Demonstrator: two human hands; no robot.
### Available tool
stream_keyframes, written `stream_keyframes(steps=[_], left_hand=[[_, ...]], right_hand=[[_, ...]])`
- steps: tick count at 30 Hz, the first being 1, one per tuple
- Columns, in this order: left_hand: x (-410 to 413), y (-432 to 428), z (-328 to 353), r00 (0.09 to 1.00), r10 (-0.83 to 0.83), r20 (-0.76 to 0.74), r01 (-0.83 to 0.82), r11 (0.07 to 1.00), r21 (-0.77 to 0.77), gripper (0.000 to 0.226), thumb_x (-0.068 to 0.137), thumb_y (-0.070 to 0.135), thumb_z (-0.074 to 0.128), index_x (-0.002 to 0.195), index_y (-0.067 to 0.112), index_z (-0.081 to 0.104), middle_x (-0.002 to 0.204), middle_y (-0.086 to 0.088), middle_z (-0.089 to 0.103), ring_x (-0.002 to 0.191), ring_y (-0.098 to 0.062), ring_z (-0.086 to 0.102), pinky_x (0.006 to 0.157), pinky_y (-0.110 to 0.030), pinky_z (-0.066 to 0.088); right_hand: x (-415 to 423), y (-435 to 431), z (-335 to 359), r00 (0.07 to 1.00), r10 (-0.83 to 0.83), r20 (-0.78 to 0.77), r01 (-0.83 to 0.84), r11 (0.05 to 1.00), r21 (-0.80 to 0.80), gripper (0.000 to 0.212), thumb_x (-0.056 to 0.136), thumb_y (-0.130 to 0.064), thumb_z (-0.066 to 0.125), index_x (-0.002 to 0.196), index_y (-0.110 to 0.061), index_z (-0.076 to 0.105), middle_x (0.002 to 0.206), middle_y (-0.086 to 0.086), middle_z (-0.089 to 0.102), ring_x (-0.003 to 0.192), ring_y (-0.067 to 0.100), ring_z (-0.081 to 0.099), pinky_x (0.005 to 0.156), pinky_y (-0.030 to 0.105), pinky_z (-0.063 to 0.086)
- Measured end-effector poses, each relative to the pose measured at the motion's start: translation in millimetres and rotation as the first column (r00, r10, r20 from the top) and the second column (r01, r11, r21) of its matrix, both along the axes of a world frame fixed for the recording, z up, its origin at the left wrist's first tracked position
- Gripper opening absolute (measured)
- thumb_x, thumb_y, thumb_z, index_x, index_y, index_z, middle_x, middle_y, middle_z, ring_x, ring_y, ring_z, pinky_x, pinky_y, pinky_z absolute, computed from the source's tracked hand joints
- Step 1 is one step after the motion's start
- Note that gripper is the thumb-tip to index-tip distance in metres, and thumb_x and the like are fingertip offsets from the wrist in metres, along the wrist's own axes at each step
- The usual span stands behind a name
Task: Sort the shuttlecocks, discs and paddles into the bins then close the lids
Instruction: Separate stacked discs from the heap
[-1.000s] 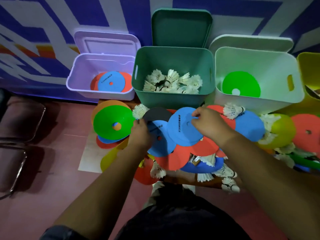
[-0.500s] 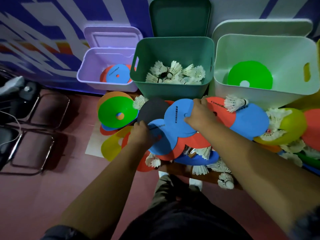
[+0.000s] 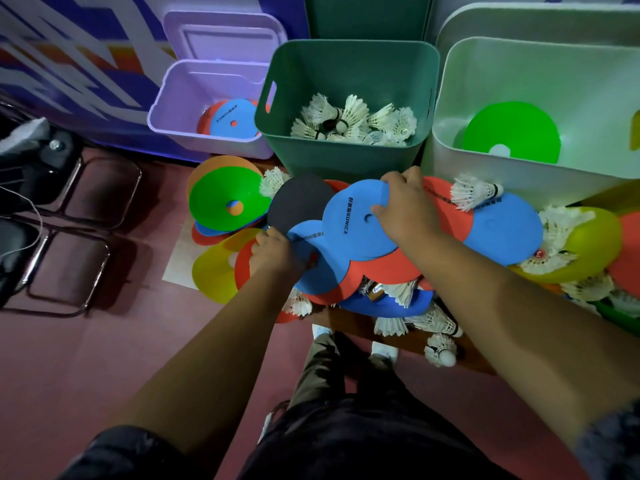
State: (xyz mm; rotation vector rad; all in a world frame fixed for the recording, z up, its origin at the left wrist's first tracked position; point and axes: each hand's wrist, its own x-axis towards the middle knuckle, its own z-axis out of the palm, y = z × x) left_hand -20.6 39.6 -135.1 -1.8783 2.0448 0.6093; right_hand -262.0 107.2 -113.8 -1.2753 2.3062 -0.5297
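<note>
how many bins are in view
3: the lilac bin on the left with flat discs, the dark green bin in the middle with shuttlecocks, the white bin on the right with a green disc. Another may lie hidden past the right edge.

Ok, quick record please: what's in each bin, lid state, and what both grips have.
purple bin: blue disc on red discs
green bin: shuttlecocks
white bin: one green disc
lids: all open, behind the bins
left grip: curled on lower blue disc at its edge
right grip: holds upper blue disc
pile: unsorted, includes a dark round piece
</note>
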Motion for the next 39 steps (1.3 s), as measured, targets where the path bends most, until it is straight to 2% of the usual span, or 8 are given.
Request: stream_keyframes(steps=[3,8,12,18,23,29,35,39], left_hand=[[6.9,-2.4,2.5,0.999,0.023,-0.034,-0.023,1.0,-0.015,0.098,0.075,0.07,0.081,0.142,0.008,0.045,0.133,-0.02,0.051,0.123,-0.042,0.055,0.101,-0.051,0.052],[17.8,-7.2,15.8,0.994,-0.006,-0.109,0.002,0.999,-0.033,0.052,0.087,0.056,0.076,0.12,0.017,0.065,0.118,-0.014,0.057,0.102,-0.038,0.064,0.086,-0.048,0.058],[20.9,-8.7,34.3,0.989,-0.004,-0.146,-0.011,0.995,-0.097,0.033,0.091,0.054,0.072,0.098,0.022,0.064,0.102,-0.01,0.062,0.091,-0.035,0.064,0.076,-0.043,0.055],[17.4,-3.3,58.3,0.976,-0.034,-0.215,0.006,0.991,-0.132,0.035,0.097,0.041,0.071,0.077,0.022,0.049,0.082,-0.007,0.054,0.075,-0.029,0.056,0.063,-0.035,0.038],[10.7,5.0,61.6,0.979,-0.028,-0.203,-0.001,0.99,-0.141,0.04,0.098,0.038,0.069,0.071,0.025,0.044,0.073,-0.002,0.05,0.069,-0.024,0.049,0.054,-0.034,0.029],[11.4,3.1,56.9,0.979,-0.007,-0.205,-0.021,0.991,-0.134,0.033,0.099,0.039,0.068,0.075,0.022,0.052,0.074,-0.004,0.056,0.069,-0.023,0.053,0.055,-0.033,0.035],[11.5,3.6,55.6,0.977,0.02,-0.21,-0.047,0.991,-0.126,0.036,0.099,0.043,0.067,0.074,0.025,0.048,0.072,-0.002,0.052,0.07,-0.025,0.051,0.061,-0.036,0.042],[8.9,6.7,61.3,0.971,0.01,-0.237,-0.042,0.991,-0.13,0.035,0.101,0.036,0.066,0.074,0.023,0.048,0.072,-0.002,0.052,0.064,-0.017,0.048,0.051,-0.032,0.031]], right_hand=[[-6.7,1.8,7.4,1.0,0.008,0.002,-0.007,0.994,-0.111,0.013,0.101,-0.028,0.069,0.108,-0.019,0.062,0.117,0.004,0.05,0.081,0.031,0.058,0.071,0.043,0.053],[-18.9,4.6,15.6,0.998,0.043,-0.036,-0.05,0.972,-0.228,0.006,0.097,-0.029,0.073,0.096,-0.023,0.07,0.096,-0.003,0.056,0.084,0.025,0.061,0.072,0.042,0.056],[-25.3,3.8,18.8,0.997,0.067,-0.028,-0.072,0.962,-0.264,0.003,0.094,-0.028,0.075,0.093,-0.026,0.075,0.087,-0.005,0.058,0.086,0.027,0.058,0.072,0.044,0.054],[-22.4,4.5,21.7,0.987,0.124,-0.098,-0.141,0.972,-0.19,0.032,0.097,-0.008,0.06,0.117,-0.022,0.081,0.104,0.003,0.069,0.103,0.034,0.058,0.081,0.041,0.054],[-18.1,9.0,19.3,0.967,0.225,-0.123,-0.221,0.974,0.045,0.051,0.1,-0.019,0.061,0.151,-0.019,0.057,0.137,0.009,0.06,0.124,0.037,0.052,0.1,0.045,0.051],[-15.2,8.9,12.6,0.977,0.206,-0.061,-0.203,0.978,0.058,0.051,0.099,-0.019,0.063,0.149,-0.014,0.056,0.141,0.011,0.053,0.127,0.035,0.05,0.105,0.045,0.047],[-12.9,13.2,4.3,0.982,0.19,0.017,-0.189,0.982,-0.017,0.029,0.098,-0.009,0.061,0.123,-0.017,0.072,0.127,0.005,0.061,0.113,0.03,0.059,0.094,0.042,0.054],[-8.3,11.7,4.0,0.976,0.219,-0.005,-0.218,0.975,0.041,0.05,0.097,-0.02,0.066,0.146,-0.018,0.058,0.139,0.008,0.056,0.125,0.034,0.055,0.103,0.045,0.05]])
